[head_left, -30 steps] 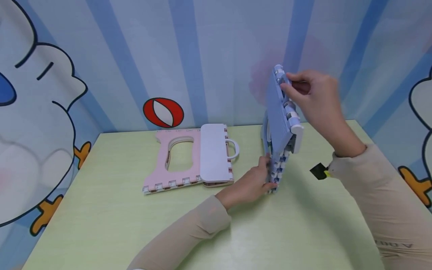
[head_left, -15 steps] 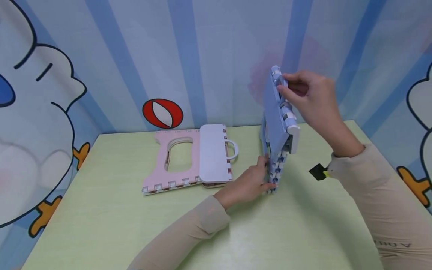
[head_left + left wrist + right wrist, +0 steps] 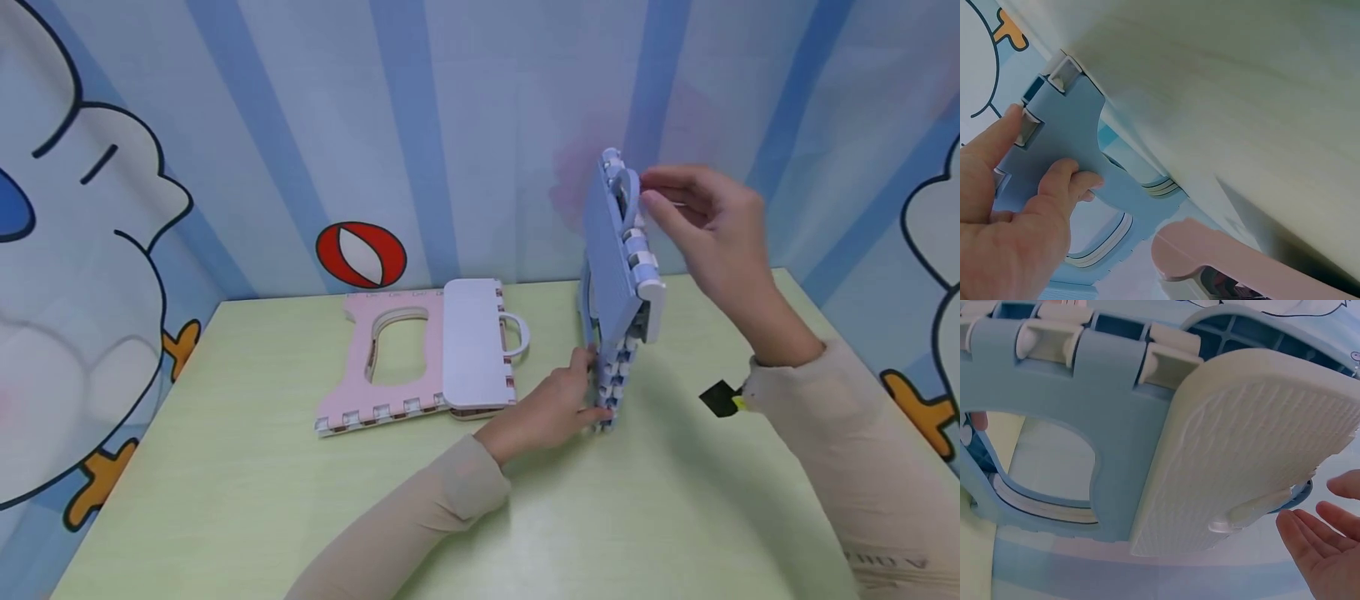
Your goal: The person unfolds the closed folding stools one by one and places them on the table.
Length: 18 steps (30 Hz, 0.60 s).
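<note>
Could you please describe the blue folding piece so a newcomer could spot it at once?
Find the pale green table, then, near its middle, the left hand. The blue folding piece is what that hand grips, held upright, unlike the pink-and-white one lying flat to its left.

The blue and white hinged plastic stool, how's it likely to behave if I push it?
The stool would probably tip without the left hand gripping it, being so upright and narrow. Its thick panels look stiff, though the hinge knuckles may let it fold. The hollow ribbed cells suggest it's fairly light for its size.
</note>
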### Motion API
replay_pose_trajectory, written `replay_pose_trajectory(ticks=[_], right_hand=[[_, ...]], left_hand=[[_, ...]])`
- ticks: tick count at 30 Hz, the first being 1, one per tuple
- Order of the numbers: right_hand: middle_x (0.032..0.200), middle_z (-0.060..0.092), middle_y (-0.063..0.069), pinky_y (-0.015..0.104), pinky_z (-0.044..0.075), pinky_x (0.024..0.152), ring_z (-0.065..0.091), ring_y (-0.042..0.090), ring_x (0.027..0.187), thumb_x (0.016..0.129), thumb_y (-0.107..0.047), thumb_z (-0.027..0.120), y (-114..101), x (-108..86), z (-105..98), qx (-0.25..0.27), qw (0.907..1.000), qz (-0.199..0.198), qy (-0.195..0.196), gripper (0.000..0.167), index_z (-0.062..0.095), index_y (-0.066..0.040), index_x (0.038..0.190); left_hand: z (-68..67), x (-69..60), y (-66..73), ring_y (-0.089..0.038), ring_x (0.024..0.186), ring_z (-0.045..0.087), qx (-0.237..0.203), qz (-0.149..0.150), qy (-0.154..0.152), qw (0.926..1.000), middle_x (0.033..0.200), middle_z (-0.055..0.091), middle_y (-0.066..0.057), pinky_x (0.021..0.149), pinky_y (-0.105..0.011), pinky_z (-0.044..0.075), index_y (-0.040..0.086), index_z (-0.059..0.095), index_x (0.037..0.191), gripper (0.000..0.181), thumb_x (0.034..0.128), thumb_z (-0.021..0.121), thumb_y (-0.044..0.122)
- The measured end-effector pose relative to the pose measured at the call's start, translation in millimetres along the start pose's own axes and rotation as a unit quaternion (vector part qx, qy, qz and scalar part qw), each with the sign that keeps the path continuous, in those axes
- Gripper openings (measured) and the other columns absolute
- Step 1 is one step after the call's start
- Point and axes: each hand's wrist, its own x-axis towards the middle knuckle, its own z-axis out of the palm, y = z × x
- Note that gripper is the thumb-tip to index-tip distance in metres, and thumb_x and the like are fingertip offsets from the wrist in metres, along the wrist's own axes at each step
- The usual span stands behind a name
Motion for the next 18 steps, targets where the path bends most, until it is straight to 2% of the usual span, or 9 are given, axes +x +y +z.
replay_pose_trajectory(ticks=[3, 5, 7, 10, 13, 16, 18], right_hand=[[0.113, 0.070, 0.012, 0.021, 0.053, 0.087, 0.068, 0.013, 0.098, 0.097, -0.006, 0.064, 5, -4.3, -3, 0.099, 0.9949, 0.002, 0.021, 0.024, 0.068, 0.002, 0.119], [0.110, 0.070, 0.013, 0.022, 0.054, 0.085, 0.069, 0.019, 0.097, 0.097, -0.004, 0.064, 7, -7.5, -5, 0.160, 0.9865, 0.005, 0.033, 0.021, 0.068, 0.003, 0.116], [0.108, 0.070, 0.014, 0.022, 0.054, 0.084, 0.069, 0.022, 0.096, 0.097, -0.004, 0.064, 8, -11.9, -6, 0.198, 0.9791, 0.018, 0.041, 0.020, 0.068, 0.003, 0.115], [0.106, 0.070, 0.013, 0.022, 0.055, 0.080, 0.070, 0.021, 0.093, 0.097, -0.007, 0.065, 10, -19.9, -8, 0.211, 0.9743, 0.063, 0.049, 0.018, 0.067, 0.001, 0.113], [0.102, 0.071, 0.010, 0.023, 0.057, 0.077, 0.071, 0.019, 0.088, 0.098, -0.006, 0.063, 17, -30.7, -10, 0.223, 0.9651, 0.130, 0.046, 0.014, 0.065, 0.001, 0.110], [0.099, 0.070, 0.007, 0.022, 0.057, 0.076, 0.071, 0.017, 0.084, 0.099, -0.003, 0.058, 29, -42.2, -11, 0.237, 0.9491, 0.205, 0.029, 0.013, 0.062, 0.004, 0.109], [0.099, 0.068, 0.003, 0.021, 0.056, 0.076, 0.069, 0.014, 0.082, 0.100, -0.003, 0.054, 38, -49.6, -12, 0.216, 0.9431, 0.253, 0.004, 0.015, 0.060, 0.005, 0.112]], left_hand=[[-0.3, -0.1, -0.3, -0.016, 0.124, 0.056, -0.002, -0.004, 0.000, 1.0000, 0.138, 0.056, -0.015, 0.095, -0.023, 0.048, 0.002, 0.017, 0.154, 0.079, 0.0976, 0.063, 0.033], [-0.5, -0.2, -0.6, -0.015, 0.121, 0.058, -0.004, -0.007, 0.000, 1.0000, 0.135, 0.058, -0.014, 0.092, -0.023, 0.049, 0.002, 0.016, 0.155, 0.081, 0.0973, 0.064, 0.033], [-0.7, -0.3, -1.0, -0.014, 0.119, 0.059, -0.003, -0.008, 0.000, 1.0000, 0.133, 0.059, -0.013, 0.088, -0.022, 0.050, 0.002, 0.015, 0.155, 0.083, 0.0969, 0.065, 0.034], [-0.8, -0.8, -1.4, -0.014, 0.119, 0.059, -0.002, -0.005, 0.003, 1.0000, 0.133, 0.060, -0.013, 0.090, -0.022, 0.050, 0.002, 0.015, 0.155, 0.084, 0.0963, 0.066, 0.033], [-0.9, -1.4, -1.5, -0.015, 0.123, 0.057, 0.000, 0.002, 0.007, 1.0000, 0.137, 0.057, -0.014, 0.095, -0.023, 0.048, 0.001, 0.018, 0.154, 0.082, 0.0958, 0.067, 0.033], [-1.3, -1.6, -1.6, -0.016, 0.125, 0.055, 0.002, 0.007, 0.009, 0.9999, 0.140, 0.055, -0.014, 0.098, -0.024, 0.047, 0.001, 0.020, 0.153, 0.081, 0.0955, 0.067, 0.033], [-1.7, -1.7, -1.8, -0.016, 0.125, 0.055, 0.007, 0.006, 0.010, 0.9999, 0.141, 0.054, -0.013, 0.098, -0.024, 0.047, 0.001, 0.020, 0.153, 0.081, 0.0955, 0.067, 0.034]])
